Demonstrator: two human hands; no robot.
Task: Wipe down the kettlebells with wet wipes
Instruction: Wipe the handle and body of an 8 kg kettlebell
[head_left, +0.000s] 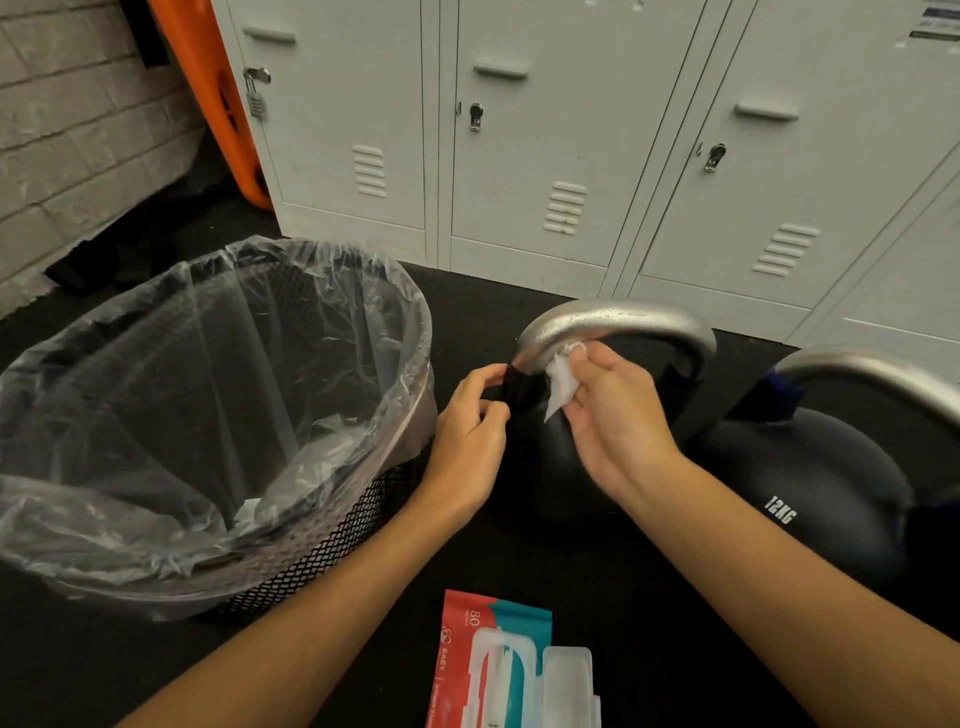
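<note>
A black kettlebell (618, 322) with a silver handle stands on the dark floor at the centre. My right hand (613, 415) pinches a white wet wipe (562, 382) against the inner left bend of that handle. My left hand (470, 441) grips the black base of the handle's left leg. A second black kettlebell (810, 467), marked 12KG, stands just to the right, its silver handle running off the frame. A red and teal pack of wet wipes (514, 670) lies near the bottom edge with its plastic lid flipped open.
A black mesh bin (332, 551) lined with a clear bag stands at the left, close to my left hand, with a crumpled wipe at its bottom. White lockers (519, 156) line the back. An orange board (228, 104) leans by a grey brick wall (78, 130).
</note>
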